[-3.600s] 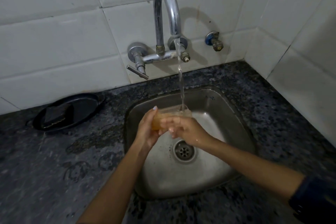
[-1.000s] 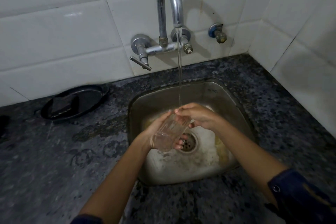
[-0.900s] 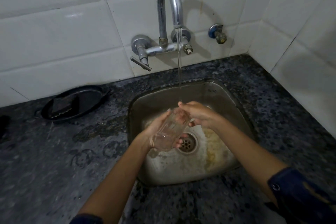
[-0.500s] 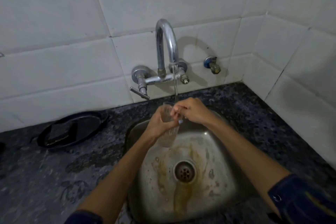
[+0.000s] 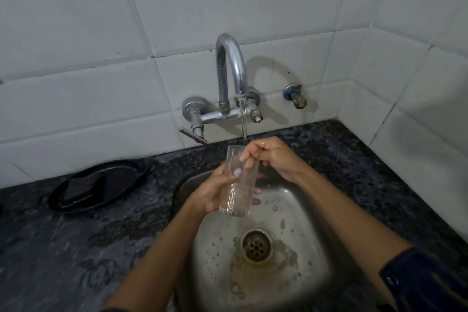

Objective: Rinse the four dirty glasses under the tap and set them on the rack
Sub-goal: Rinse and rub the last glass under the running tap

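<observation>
A clear ribbed glass [image 5: 236, 190] stands nearly upright over the steel sink [image 5: 314, 230], its mouth up under the running tap [image 5: 231, 68]. My left hand [image 5: 215, 191] grips the glass around its lower half. My right hand [image 5: 272, 158] is at the rim, with fingers curled over the edge and reaching into the glass. The thin stream of water falls onto my right hand at the rim. No rack and no other glasses are in view.
A black oval dish [image 5: 98, 186] with a dark pad in it lies on the wet granite counter [image 5: 76, 248] left of the sink. The tap lever [image 5: 193, 135] and a small blue wall valve [image 5: 295, 95] stick out of the tiled wall. Brownish residue surrounds the drain [image 5: 256, 248].
The glass has gone from tilted low in the sink to upright and higher under the stream. My right hand moved to its rim. The sink has drained, leaving brown streaks.
</observation>
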